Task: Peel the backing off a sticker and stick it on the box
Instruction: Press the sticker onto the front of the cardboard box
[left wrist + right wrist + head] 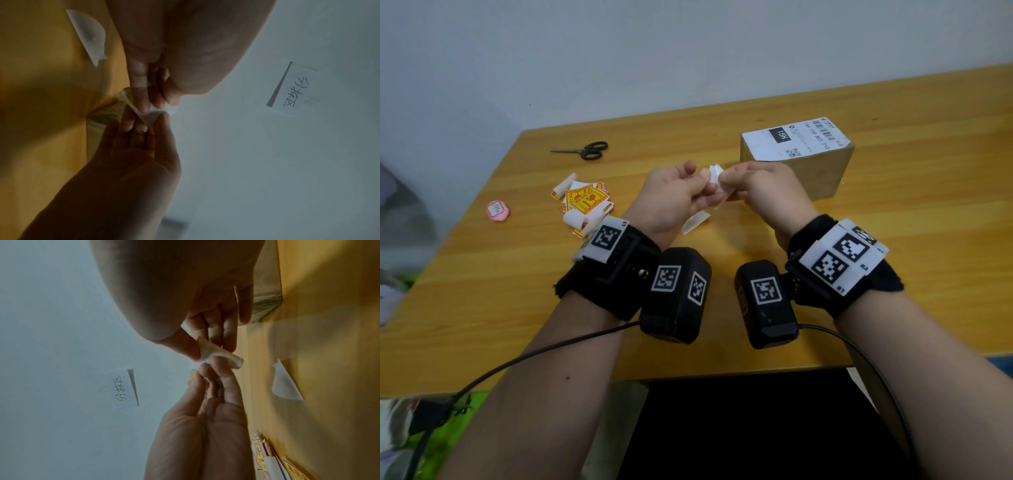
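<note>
Above the table's middle, both hands meet on one small white sticker (716, 175). My left hand (702, 180) pinches its left edge and my right hand (726, 179) pinches its right edge. In the left wrist view the sticker (149, 117) curls between the fingertips of the two hands. The right wrist view shows the sticker (219, 352) bent into a curl; whether its backing has split from it I cannot tell. The cardboard box (808, 171) with a white shipping label stands just behind my right hand.
A loose white backing strip (695, 222) lies on the wooden table (911, 222) under my left hand. Left of it sits a pile of yellow-red stickers (585, 202), a pink round item (497, 209) and black scissors (587, 150). A handwritten note (287, 91) hangs on the wall.
</note>
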